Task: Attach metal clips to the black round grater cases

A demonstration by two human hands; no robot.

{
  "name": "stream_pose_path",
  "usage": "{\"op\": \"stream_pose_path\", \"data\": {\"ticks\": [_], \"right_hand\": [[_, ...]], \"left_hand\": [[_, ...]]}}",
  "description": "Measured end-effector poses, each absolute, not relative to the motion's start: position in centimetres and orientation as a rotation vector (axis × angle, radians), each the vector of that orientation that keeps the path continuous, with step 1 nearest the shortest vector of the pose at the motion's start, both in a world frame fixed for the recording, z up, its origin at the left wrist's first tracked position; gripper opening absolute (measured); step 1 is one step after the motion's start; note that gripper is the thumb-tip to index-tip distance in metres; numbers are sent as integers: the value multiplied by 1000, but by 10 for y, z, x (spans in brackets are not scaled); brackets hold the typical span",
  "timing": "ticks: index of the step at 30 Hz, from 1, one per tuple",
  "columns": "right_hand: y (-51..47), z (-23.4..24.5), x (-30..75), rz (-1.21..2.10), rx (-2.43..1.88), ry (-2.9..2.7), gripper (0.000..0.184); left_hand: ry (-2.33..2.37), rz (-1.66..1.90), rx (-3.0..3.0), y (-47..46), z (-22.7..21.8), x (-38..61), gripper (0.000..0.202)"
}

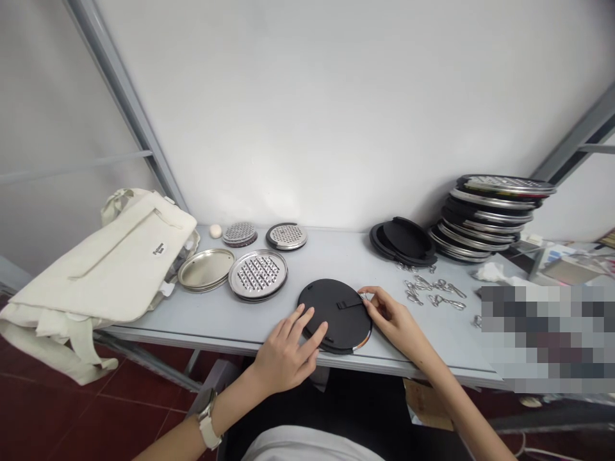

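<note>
In front of me on the table lies a round black disc [339, 310] with a slot and a thin line across its face and a metallic lower rim. My left hand [291, 349] rests on its left side, fingers spread over the surface. At the disc's upper right edge, my right hand [387, 317] pinches a small shiny metal wire clip [364, 296], partly covered by the fingertips. Several similar wire clips [425, 285] lie loose to the right. A round metal grater plate [259, 275] sits to the left, beside a stack of plain metal discs [206, 269].
A tall pile of grater discs [490, 221] stands at the back right, next to black round rings [402, 240]. Smaller grater discs [288, 236] and a white egg-shaped object [216, 231] are near the wall. A cream bag [120, 262] covers the table's left end.
</note>
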State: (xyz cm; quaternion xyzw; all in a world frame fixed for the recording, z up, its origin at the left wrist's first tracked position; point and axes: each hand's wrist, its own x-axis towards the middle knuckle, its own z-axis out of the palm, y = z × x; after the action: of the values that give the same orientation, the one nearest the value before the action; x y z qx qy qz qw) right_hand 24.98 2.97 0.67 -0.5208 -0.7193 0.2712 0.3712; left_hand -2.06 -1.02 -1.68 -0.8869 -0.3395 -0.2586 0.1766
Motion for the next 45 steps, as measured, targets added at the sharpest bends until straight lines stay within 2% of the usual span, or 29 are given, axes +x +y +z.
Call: {"op": "stream_pose_path", "data": {"ticks": [45], "right_hand": [[31,5,250,560,-1373,-1825,35]], "left_hand": [[-963,-722,-2522,-10,-18,-21,55]]}}
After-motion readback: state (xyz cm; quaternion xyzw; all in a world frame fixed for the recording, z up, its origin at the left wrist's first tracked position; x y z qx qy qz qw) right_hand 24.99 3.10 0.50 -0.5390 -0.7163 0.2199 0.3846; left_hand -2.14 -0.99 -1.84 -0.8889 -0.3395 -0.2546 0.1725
